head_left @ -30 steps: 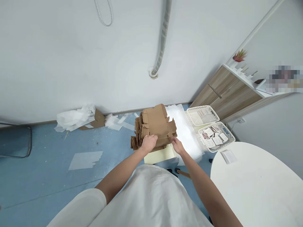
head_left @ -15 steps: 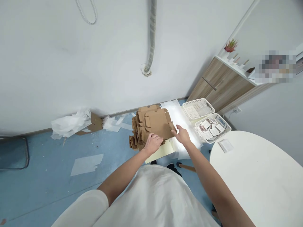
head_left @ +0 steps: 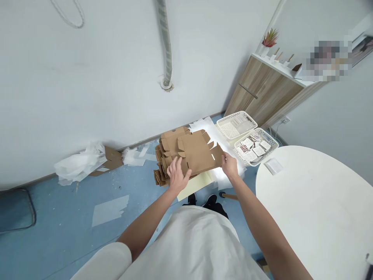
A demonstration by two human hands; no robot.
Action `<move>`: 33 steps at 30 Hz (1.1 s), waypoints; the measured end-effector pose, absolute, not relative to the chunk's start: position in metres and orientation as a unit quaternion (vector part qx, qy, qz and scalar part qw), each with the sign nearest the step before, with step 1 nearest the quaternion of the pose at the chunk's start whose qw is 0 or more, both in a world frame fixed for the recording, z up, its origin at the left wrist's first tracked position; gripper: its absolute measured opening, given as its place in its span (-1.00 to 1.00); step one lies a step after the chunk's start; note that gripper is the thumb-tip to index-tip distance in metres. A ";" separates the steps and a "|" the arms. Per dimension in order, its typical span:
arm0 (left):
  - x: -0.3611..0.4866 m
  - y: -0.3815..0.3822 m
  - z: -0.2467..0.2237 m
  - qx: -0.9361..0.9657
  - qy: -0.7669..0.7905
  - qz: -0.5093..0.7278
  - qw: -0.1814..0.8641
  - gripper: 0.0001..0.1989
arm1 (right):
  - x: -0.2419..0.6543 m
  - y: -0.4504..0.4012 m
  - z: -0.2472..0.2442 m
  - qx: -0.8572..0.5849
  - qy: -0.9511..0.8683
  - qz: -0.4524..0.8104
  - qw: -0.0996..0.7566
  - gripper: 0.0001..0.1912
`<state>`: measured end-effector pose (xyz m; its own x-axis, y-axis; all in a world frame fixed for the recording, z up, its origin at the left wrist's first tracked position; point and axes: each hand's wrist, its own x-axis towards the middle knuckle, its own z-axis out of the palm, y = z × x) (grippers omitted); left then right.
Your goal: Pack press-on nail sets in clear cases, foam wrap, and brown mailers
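A flattened brown cardboard box (head_left: 199,151) lies on top of a stack of similar flat boxes (head_left: 171,139). My right hand (head_left: 229,165) is closed on the right flap of that top box and tilts it up a little. Over the left end of the same box is my left hand (head_left: 177,174), its fingers spread; whether the fingertips press on the cardboard I cannot tell. Pale yellow board (head_left: 198,184) shows under the stack.
Right of the stack lie white sheets (head_left: 206,125) and two white baskets (head_left: 236,125), one holding small white packets (head_left: 258,151). A round white table (head_left: 317,206) stands at the right. Crumpled white wrapping (head_left: 80,163) lies along the wall at left.
My right hand has closed on the top box's right flap and drawn it rightward. My left hand has opened its fingers and shifted left. The view has turned slightly.
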<state>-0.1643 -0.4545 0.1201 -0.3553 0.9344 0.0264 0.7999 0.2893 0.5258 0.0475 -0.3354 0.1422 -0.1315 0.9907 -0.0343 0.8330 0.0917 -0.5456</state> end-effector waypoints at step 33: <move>0.206 -0.393 0.086 0.690 0.476 0.299 0.456 -0.65 | 0.426 -0.564 0.113 -0.841 -0.216 0.177 0.464 -0.77</move>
